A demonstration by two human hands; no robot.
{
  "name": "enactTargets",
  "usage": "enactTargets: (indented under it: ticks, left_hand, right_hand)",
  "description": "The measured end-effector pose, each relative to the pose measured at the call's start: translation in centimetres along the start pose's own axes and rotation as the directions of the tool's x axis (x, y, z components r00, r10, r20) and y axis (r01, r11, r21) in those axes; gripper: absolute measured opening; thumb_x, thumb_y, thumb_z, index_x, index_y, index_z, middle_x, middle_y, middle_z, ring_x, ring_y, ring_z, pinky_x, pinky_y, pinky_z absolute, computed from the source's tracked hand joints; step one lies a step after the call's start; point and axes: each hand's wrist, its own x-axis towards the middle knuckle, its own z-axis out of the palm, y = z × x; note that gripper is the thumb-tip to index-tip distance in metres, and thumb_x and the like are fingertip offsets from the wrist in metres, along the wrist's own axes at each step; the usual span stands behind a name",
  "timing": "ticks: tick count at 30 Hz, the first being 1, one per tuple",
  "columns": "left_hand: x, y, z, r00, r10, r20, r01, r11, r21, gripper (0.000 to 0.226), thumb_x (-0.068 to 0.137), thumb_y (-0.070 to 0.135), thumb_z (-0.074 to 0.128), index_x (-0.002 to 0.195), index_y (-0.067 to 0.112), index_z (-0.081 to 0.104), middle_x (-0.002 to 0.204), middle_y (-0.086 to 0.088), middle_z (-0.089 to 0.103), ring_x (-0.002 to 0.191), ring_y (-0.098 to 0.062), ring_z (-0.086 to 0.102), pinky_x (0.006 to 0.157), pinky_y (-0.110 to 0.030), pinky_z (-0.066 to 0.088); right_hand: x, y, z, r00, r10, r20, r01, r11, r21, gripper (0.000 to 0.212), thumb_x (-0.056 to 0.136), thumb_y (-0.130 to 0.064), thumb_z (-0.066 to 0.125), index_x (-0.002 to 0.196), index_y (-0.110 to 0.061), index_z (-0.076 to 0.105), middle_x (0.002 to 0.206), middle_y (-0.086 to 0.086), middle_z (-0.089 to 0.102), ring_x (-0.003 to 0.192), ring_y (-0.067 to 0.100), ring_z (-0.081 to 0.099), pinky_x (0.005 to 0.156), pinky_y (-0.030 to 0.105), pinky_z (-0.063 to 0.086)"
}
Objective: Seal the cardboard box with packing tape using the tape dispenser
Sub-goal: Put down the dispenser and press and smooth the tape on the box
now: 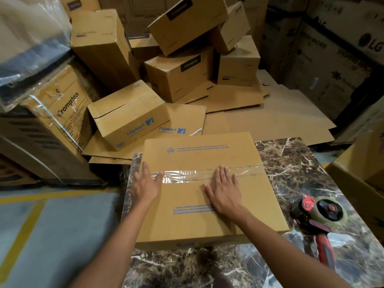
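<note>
A flat brown cardboard box [187, 223] with blue print lies on a dark marble table [301, 163]. A strip of clear packing tape [187, 174] runs across its centre seam from left to right. My left hand [145, 183] lies flat on the box's left edge, fingers spread, its thumb on the tape's end. My right hand [223, 190] presses flat on the box near the middle, fingertips on the tape. The red and black tape dispenser [320, 217] lies on the table to the right of the box, held by neither hand.
Several cardboard boxes [128, 115] and flattened sheets are piled on the floor beyond the table. Wrapped cartons [41, 121] stand at left, large cartons [332, 59] at right. An open box [361, 183] sits at the table's right edge. Grey floor with yellow lines [20, 235] lies left.
</note>
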Motion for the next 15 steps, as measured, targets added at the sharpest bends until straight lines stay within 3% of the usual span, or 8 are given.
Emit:
enactTargets:
  ticks: [4, 7, 10, 12, 15]
  left_hand:
    - [0.8, -0.4, -0.3, 0.999, 0.008, 0.035, -0.006, 0.998, -0.061, 0.089, 0.088, 0.073, 0.039, 0.156, 0.027, 0.005, 0.156, -0.018, 0.031, 0.136, -0.04, 0.038, 0.105, -0.05, 0.036]
    - [-0.6, 0.2, -0.3, 0.998, 0.034, 0.051, -0.029, 0.993, -0.111, 0.081, 0.093, 0.065, 0.038, 0.157, 0.028, 0.005, 0.155, -0.017, 0.033, 0.138, -0.041, 0.036, 0.107, -0.052, 0.035]
    - [-3.1, 1.1, 1.0, 0.996, 0.071, 0.062, -0.058, 0.98, -0.191, 0.071, 0.099, 0.056, 0.031, 0.155, 0.033, -0.005, 0.163, -0.015, 0.0, 0.148, -0.041, 0.01, 0.112, -0.058, 0.027]
    - [-4.0, 0.9, 1.8, 0.987, 0.162, 0.02, -0.158, 0.98, -0.119, 0.066, 0.102, 0.049, 0.026, 0.155, 0.03, -0.006, 0.161, -0.009, -0.019, 0.148, -0.033, -0.017, 0.118, -0.052, 0.01]
    - [-3.6, -0.3, 2.0, 0.918, 0.396, -0.003, -0.396, 0.918, -0.002, 0.059, 0.102, 0.05, 0.02, 0.154, 0.028, 0.001, 0.161, -0.003, -0.019, 0.146, -0.022, -0.027, 0.118, -0.041, -0.012]
  right_hand:
    - [1.4, 1.5, -1.1, 0.991, -0.046, 0.126, 0.046, 0.999, 0.001, 0.102, 0.086, -0.079, 0.009, 0.155, -0.006, -0.008, 0.163, 0.012, -0.015, 0.151, 0.025, -0.016, 0.122, 0.048, -0.007]
    - [3.6, 1.6, -2.9, 0.983, 0.017, 0.183, -0.016, 1.0, -0.008, 0.096, 0.092, -0.073, 0.017, 0.156, -0.004, -0.002, 0.165, 0.012, -0.01, 0.152, 0.025, -0.011, 0.121, 0.053, -0.003]
    - [3.9, 0.3, -3.6, 0.984, 0.137, 0.114, -0.133, 0.99, -0.038, 0.088, 0.096, -0.064, 0.018, 0.155, 0.0, 0.004, 0.165, 0.017, -0.002, 0.152, 0.03, -0.005, 0.12, 0.057, 0.002]
    - [2.4, -1.9, -2.9, 0.992, 0.126, 0.026, -0.125, 0.992, -0.035, 0.085, 0.097, -0.06, 0.022, 0.154, 0.001, 0.007, 0.164, 0.02, 0.001, 0.152, 0.033, -0.003, 0.119, 0.057, 0.004]
    - [-0.4, -5.5, -0.8, 0.998, 0.024, -0.056, -0.021, 0.998, 0.054, 0.083, 0.098, -0.059, 0.023, 0.156, -0.003, 0.002, 0.164, 0.018, -0.005, 0.152, 0.032, -0.006, 0.119, 0.056, 0.001]
